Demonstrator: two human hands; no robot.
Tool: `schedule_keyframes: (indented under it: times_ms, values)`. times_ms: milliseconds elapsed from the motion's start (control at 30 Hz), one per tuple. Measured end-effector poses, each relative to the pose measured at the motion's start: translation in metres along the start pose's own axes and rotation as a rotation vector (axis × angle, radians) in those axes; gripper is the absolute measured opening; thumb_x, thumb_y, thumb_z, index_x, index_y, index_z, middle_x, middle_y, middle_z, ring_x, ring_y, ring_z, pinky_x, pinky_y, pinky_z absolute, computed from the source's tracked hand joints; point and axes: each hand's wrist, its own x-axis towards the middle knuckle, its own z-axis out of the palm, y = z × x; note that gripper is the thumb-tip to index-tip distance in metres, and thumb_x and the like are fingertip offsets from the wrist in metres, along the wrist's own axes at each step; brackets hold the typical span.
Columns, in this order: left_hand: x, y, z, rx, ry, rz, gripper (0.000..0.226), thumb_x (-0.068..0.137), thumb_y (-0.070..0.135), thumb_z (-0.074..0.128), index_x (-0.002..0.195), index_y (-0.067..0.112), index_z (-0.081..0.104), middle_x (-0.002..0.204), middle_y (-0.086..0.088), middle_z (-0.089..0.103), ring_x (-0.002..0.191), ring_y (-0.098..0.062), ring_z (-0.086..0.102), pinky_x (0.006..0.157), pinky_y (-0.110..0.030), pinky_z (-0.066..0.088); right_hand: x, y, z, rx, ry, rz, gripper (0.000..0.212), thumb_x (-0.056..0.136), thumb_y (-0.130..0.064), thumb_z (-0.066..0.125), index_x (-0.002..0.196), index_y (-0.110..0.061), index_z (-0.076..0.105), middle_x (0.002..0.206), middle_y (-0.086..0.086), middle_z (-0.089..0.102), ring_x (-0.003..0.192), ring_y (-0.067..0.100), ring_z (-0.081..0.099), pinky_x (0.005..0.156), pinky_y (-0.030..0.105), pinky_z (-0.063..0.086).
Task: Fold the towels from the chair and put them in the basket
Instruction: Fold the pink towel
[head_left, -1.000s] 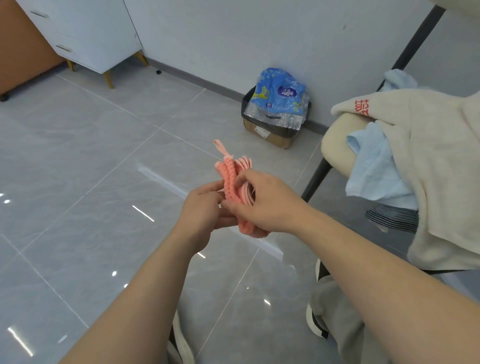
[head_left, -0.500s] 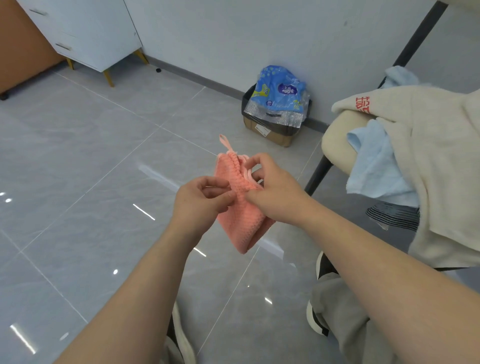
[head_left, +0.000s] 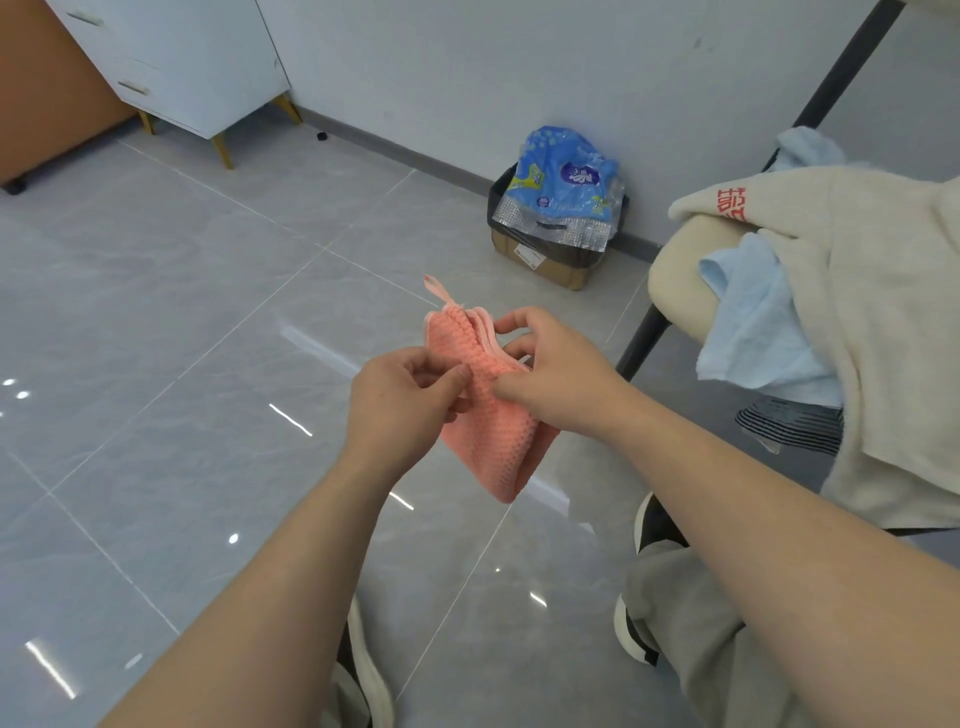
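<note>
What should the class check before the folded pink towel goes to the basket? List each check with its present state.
1. Grip: the left hand and the right hand both pinch the pink towel: ok.
2. Fold: the towel lies in stacked layers, edges together at the top: ok.
3. Is the hanging loop tucked in: not ok, it sticks out at the top corner.
4. Location of the basket: cannot tell, none in view.
5. Towels cleared from the chair: not ok, a blue towel and a beige towel lie draped on it.

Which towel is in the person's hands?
The pink towel, pinched between left hand and right hand; the blue towel and beige towel lie on the chair.
</note>
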Motion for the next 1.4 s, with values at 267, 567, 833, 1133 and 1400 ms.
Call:
schedule_keyframes:
  times_ms: [267, 567, 833, 1133, 1400]
  values:
    - [0.009, -0.014, -0.026, 0.209, -0.091, -0.107, 0.082, 0.057, 0.048, 0.093, 0.126, 0.022, 0.055, 0.121, 0.009, 0.061, 0.112, -0.009, 0.057, 0.095, -0.035, 0.05, -0.009, -0.008, -0.02, 0.169, -0.133, 0.083, 0.04, 0.08, -0.002, 0.061, 0.107, -0.029, 0.071, 0.086, -0.002, 0.074, 0.065, 0.008, 0.066, 0.053, 0.021, 0.05]
    - [-0.007, -0.015, -0.024, -0.368, -0.68, -0.272, 0.074, 0.068, 0.033, 0.089, 0.132, 0.011, 0.059, 0.128, -0.015, 0.066, 0.118, -0.032, 0.063, 0.092, -0.043, 0.054, -0.016, 0.0, -0.041, 0.564, -0.384, 0.259, 0.043, 0.081, 0.007, 0.053, 0.112, -0.014, 0.073, 0.093, 0.009, 0.068, 0.062, 0.015, 0.062, 0.047, 0.023, 0.047]
    - [-0.003, -0.014, -0.033, -0.432, -0.674, -0.644, 0.074, 0.055, 0.033, 0.095, 0.118, 0.004, 0.068, 0.118, -0.018, 0.07, 0.104, -0.035, 0.069, 0.088, -0.048, 0.054, -0.007, 0.015, -0.044, 0.844, -0.321, 0.446, 0.04, 0.087, -0.004, 0.062, 0.127, -0.009, 0.059, 0.115, 0.007, 0.065, 0.081, 0.015, 0.062, 0.065, 0.025, 0.054]
    - [-0.009, -0.004, -0.031, -0.472, -0.349, -0.437, 0.052, 0.083, 0.034, 0.069, 0.124, 0.004, 0.06, 0.114, -0.015, 0.073, 0.101, -0.032, 0.072, 0.071, -0.042, 0.061, 0.0, 0.039, -0.03, 1.015, -0.452, 0.539, 0.095, 0.067, -0.069, 0.079, 0.139, -0.014, 0.052, 0.134, 0.005, 0.059, 0.123, 0.033, 0.057, 0.106, 0.058, 0.037]
    - [0.008, -0.028, -0.017, -0.326, -0.337, -0.489, 0.045, 0.088, 0.027, 0.071, 0.126, 0.006, 0.06, 0.112, -0.01, 0.074, 0.1, -0.028, 0.072, 0.082, -0.042, 0.059, 0.004, 0.077, -0.002, 0.862, -0.333, 0.59, 0.048, 0.083, -0.022, 0.076, 0.126, -0.006, 0.063, 0.118, 0.012, 0.071, 0.108, 0.029, 0.068, 0.092, 0.045, 0.054]
